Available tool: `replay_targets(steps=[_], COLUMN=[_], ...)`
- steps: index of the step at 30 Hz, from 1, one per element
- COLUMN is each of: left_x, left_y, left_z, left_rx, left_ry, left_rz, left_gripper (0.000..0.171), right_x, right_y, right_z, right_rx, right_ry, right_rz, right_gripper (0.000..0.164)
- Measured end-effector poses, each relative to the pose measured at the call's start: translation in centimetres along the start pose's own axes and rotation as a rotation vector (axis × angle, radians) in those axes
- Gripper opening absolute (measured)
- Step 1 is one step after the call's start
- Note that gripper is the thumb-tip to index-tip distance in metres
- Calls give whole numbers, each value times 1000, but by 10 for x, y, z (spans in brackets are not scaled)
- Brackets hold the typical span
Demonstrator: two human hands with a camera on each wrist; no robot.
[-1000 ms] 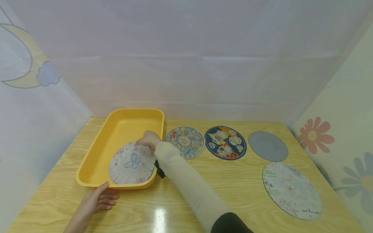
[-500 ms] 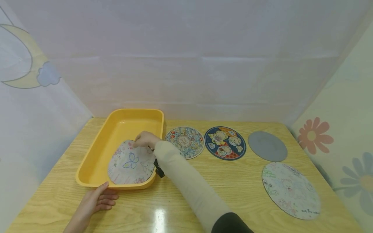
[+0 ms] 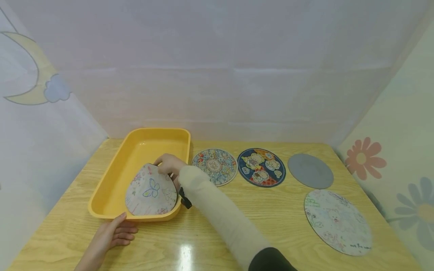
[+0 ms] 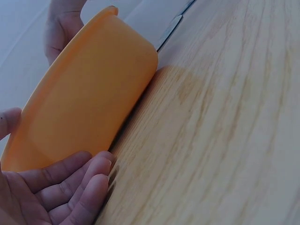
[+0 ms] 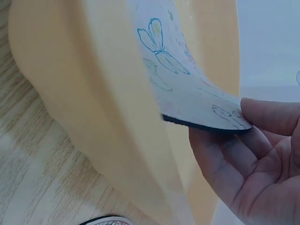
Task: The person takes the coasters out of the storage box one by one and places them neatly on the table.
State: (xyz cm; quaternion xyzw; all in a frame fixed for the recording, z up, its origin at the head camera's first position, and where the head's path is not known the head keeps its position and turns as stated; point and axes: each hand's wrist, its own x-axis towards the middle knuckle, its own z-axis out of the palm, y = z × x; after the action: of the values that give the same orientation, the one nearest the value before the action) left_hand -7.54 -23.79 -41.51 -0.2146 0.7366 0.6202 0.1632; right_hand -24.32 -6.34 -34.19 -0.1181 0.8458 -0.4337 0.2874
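Observation:
In the head view a yellow plastic tray (image 3: 159,145) stands at the left of the table. A round white mouse pad (image 3: 150,194) with a butterfly drawing lies in its near half, its far right edge bent up. My right hand (image 3: 169,164) pinches that edge. In the right wrist view the thumb lies over the printed face and the fingers are under the black backing of the pad (image 5: 187,93). My left hand (image 3: 113,233) holds the tray's near left corner, thumb at the rim; in the left wrist view its fingers (image 4: 77,201) lie low against the outer wall.
Right of the tray, a colourful patterned round pad (image 3: 215,166), a dark blue one with cartoon figures (image 3: 262,168) and a plain grey one (image 3: 310,171) form a row. A larger white drawn pad (image 3: 338,222) lies nearer. A pale wall sheet (image 3: 234,94) rises behind the table.
My right hand has shifted slightly left and pulled the pad's right edge up and inward, so the pad now bends more. My left hand and the tray have stayed put.

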Motion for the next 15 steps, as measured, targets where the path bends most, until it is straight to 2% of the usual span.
replay_targets(steps=[6,12,15], left_x=[0,0,0], left_y=[-1,-1,-1], left_z=[0,-2,-2], left_rx=[4,-3,0], left_ry=[2,-42,-43], left_rz=[-1,9,5], left_gripper=[66,67,68], right_x=[-1,-4,-7], right_y=[0,-2,-4], right_z=[-3,-3,-3], right_rx=[-83,-73,-60], right_ry=[12,14,13], right_rz=[-27,-53,-78], right_gripper=[24,23,23])
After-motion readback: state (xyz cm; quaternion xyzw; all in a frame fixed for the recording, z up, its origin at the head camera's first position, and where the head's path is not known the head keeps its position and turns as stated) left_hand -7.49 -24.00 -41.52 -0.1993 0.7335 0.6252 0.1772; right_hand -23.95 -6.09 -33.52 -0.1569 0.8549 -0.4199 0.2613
